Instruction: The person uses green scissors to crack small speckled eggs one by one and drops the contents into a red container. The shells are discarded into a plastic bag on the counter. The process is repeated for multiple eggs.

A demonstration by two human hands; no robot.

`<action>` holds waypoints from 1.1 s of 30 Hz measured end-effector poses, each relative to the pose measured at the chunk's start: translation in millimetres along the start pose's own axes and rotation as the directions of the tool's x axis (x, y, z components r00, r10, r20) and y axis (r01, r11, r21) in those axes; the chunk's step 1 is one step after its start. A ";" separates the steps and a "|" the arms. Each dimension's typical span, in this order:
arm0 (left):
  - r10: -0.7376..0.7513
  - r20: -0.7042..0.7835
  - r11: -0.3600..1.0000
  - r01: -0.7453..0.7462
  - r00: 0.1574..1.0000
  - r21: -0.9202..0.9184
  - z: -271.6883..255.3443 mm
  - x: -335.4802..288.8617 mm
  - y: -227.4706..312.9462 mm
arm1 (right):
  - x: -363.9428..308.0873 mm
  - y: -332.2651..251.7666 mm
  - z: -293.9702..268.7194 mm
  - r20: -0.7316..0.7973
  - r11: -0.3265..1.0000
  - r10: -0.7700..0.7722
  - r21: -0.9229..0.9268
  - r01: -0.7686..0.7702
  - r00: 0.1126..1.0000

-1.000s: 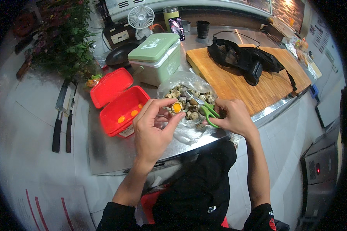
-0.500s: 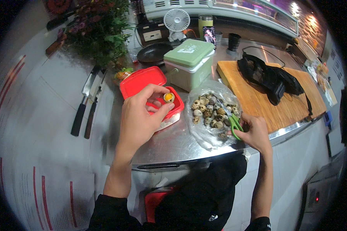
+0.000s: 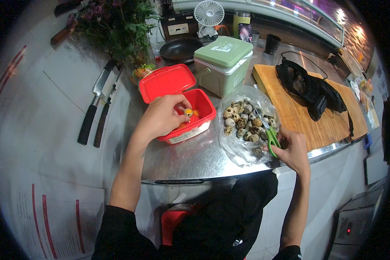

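Observation:
Over the red plastic container my left hand pinches an opened quail egg, its yellow yolk showing in the shell. Some yellow egg lies inside the container, whose hinged red lid is tipped back. My right hand grips green-handled scissors at their handles. The blades rest over a clear plastic bag full of speckled quail eggs. Part of the container's inside is hidden behind my left hand.
Behind the bag stands a green cooler box. A wooden cutting board carries a black strapped bundle at the right. Farther back are a black pan and a small white fan. Knives hang on the left wall.
My left hand has lowered the opened egg from above the container's edge into its opening. My right hand keeps the scissors at the bag with little movement. The view has shifted slightly.

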State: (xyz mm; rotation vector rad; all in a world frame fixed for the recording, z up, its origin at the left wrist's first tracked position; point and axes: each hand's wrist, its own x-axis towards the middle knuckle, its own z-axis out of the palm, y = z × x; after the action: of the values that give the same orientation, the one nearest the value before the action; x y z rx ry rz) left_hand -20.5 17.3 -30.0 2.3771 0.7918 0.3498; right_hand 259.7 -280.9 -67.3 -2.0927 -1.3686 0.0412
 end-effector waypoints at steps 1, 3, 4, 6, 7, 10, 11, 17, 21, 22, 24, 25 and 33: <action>-0.004 0.025 1.000 0.004 1.000 0.024 0.4 2.2 -1.5 | 0.7 -0.3 -0.3 0.003 1.000 0.004 0.007 -0.004 1.000; 0.039 0.043 0.994 -0.043 0.998 0.096 1.5 5.9 -3.0 | 1.6 -1.8 -0.8 0.002 1.000 -0.003 0.006 0.003 1.000; 0.053 0.054 0.989 -0.060 0.997 0.139 1.9 7.2 -2.9 | 2.0 -2.6 -1.9 0.019 1.000 0.019 -0.018 -0.018 1.000; 0.004 0.104 0.982 -0.024 0.995 0.190 4.2 9.6 -1.0 | 1.7 -4.5 -4.6 0.051 0.996 0.064 -0.066 -0.060 0.997; -0.010 0.124 0.976 -0.017 0.992 0.216 4.9 11.7 0.1 | 2.0 -5.5 -4.4 0.048 0.997 0.059 -0.053 -0.056 0.997; 0.049 0.131 0.934 -0.092 0.990 0.344 5.8 15.0 2.1 | 2.4 -6.4 -5.0 0.035 0.998 0.054 -0.022 -0.054 0.998; 0.044 0.141 0.923 -0.094 0.989 0.373 6.2 16.8 2.5 | 2.7 -6.2 -4.8 0.036 0.998 0.054 -0.013 -0.054 0.998; 0.052 0.170 0.865 -0.130 0.984 0.485 7.6 19.9 5.1 | 0.6 -5.3 -5.4 0.033 0.998 0.053 -0.029 -0.052 0.998; -0.046 0.224 0.859 -0.076 0.973 0.506 4.9 23.3 14.4 | 0.1 -5.2 -5.2 0.045 0.995 0.098 -0.028 -0.097 0.994; -0.103 0.253 0.861 -0.041 0.962 0.507 3.9 24.2 16.9 | -0.1 -5.3 -5.1 0.032 0.997 0.080 -0.016 -0.079 0.996; -0.062 0.241 0.851 -0.074 0.969 0.520 2.1 22.6 20.2 | 0.0 -5.2 -4.9 0.031 0.997 0.074 -0.030 -0.073 0.997; -0.048 0.238 0.845 -0.087 0.970 0.528 1.6 21.8 21.1 | 0.1 -5.1 -5.1 0.027 0.998 0.065 -0.030 -0.064 0.998; -0.011 0.198 0.801 -0.110 0.980 0.588 -2.2 18.4 27.8 | -0.3 -5.0 -3.5 0.042 0.994 0.107 0.034 -0.108 0.993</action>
State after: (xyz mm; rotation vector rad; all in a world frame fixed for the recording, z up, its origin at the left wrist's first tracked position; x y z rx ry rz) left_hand 5.7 11.9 -10.0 2.9663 0.8355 -0.1471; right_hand 256.7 -281.5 -62.0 -2.1439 -1.2679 0.1523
